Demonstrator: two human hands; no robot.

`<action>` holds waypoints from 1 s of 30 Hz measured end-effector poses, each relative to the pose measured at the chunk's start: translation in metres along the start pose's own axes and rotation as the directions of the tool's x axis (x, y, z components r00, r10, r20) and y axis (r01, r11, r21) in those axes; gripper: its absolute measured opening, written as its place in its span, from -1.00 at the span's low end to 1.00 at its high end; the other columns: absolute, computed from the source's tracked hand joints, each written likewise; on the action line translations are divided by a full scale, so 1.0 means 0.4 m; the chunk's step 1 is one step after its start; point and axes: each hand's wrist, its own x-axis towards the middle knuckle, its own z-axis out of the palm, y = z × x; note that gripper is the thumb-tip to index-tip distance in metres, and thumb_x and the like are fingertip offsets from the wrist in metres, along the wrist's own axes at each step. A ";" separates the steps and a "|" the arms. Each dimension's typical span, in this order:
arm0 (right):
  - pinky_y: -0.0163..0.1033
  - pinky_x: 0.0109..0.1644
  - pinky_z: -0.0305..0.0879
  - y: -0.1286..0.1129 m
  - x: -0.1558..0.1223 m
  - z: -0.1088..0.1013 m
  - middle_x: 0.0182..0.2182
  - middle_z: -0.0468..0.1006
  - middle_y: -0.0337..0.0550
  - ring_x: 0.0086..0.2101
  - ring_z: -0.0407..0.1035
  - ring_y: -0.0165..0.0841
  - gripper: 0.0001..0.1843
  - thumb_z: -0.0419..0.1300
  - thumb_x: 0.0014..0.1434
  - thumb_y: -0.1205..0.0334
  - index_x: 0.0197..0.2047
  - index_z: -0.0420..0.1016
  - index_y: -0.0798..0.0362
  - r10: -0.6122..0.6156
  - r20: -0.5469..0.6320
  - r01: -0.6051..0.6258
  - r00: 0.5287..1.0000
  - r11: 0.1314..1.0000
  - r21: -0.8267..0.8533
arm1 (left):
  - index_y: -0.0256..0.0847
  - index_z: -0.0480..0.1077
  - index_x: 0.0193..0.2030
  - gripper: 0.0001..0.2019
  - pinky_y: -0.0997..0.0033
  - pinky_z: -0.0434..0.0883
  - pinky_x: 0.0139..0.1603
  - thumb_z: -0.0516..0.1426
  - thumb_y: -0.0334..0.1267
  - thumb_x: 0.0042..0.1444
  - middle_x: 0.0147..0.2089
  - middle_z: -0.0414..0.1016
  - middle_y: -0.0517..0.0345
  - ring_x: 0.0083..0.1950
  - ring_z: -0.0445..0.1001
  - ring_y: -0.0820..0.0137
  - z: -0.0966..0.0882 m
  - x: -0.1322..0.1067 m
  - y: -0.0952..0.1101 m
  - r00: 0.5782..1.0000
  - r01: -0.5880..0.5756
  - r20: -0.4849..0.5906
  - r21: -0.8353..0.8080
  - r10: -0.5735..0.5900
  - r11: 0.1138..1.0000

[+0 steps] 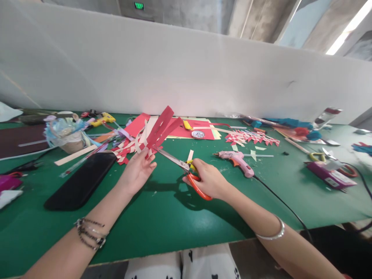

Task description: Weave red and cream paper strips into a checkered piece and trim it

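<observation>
My left hand (136, 170) is closed round the lower part of a woven paper piece (159, 130), made of red and pale pink strips, with its long red ends pointing up and to the right. In my right hand (210, 176) is a pair of scissors (176, 161) with one orange and one yellow handle. The blades reach left to the paper beside my left fingertips. Whether they touch the paper is hard to tell. A small pale paper scrap (190, 155) lies just beyond the scissors.
A pink glue gun (238, 159) with a black cord lies to the right, near a woven red-and-white paper strip (252, 136). Left are a black phone-like slab (83, 182) and a wrapped cup (68, 133). A purple box (331, 174) sits far right; a white partition (186, 66) stands behind.
</observation>
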 end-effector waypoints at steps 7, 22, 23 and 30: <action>-0.33 -0.48 -0.13 -0.004 0.002 -0.009 -0.36 0.43 -0.12 -0.46 0.30 -0.36 -0.60 0.05 0.10 -0.15 -0.33 0.26 0.06 0.065 -0.048 -0.072 0.997 0.986 -0.148 | -0.22 0.28 -0.56 -0.76 0.63 0.23 -0.61 0.32 -0.34 -0.17 -0.63 0.25 0.41 -0.59 0.26 0.62 -0.002 -0.008 -0.002 0.993 -0.003 0.118 -0.045 0.008 0.999; -0.34 -0.48 -0.11 0.002 0.002 -0.014 -0.39 0.44 -0.14 -0.46 0.29 -0.36 -0.59 0.07 0.06 -0.17 -0.36 0.31 0.06 0.042 -0.081 -0.052 0.996 0.990 -0.132 | -0.21 0.36 -0.56 -0.79 0.54 0.29 -0.43 0.34 -0.32 -0.24 -0.45 0.45 0.30 -0.41 0.37 0.53 -0.007 0.002 -0.013 0.983 -0.137 0.133 0.070 0.127 0.988; -0.34 -0.48 -0.11 0.002 0.002 -0.014 -0.39 0.44 -0.14 -0.46 0.29 -0.36 -0.59 0.08 0.06 -0.16 -0.36 0.31 0.06 0.039 -0.079 -0.049 0.996 0.991 -0.128 | -0.22 0.36 -0.56 -0.79 0.54 0.28 -0.43 0.34 -0.32 -0.25 -0.45 0.44 0.30 -0.40 0.36 0.53 -0.008 0.002 -0.014 0.982 -0.141 0.135 0.079 0.130 0.987; -0.35 -0.48 -0.13 0.003 0.004 -0.012 -0.49 0.39 -0.19 -0.52 0.19 -0.43 -0.58 0.08 0.06 -0.16 -0.48 0.24 0.05 0.014 -0.057 -0.018 0.998 0.997 -0.074 | -0.21 0.40 -0.53 -0.79 0.56 0.29 -0.44 0.36 -0.32 -0.27 -0.42 0.46 0.30 -0.36 0.37 0.53 -0.007 -0.001 -0.016 0.984 -0.122 0.136 0.055 0.113 0.991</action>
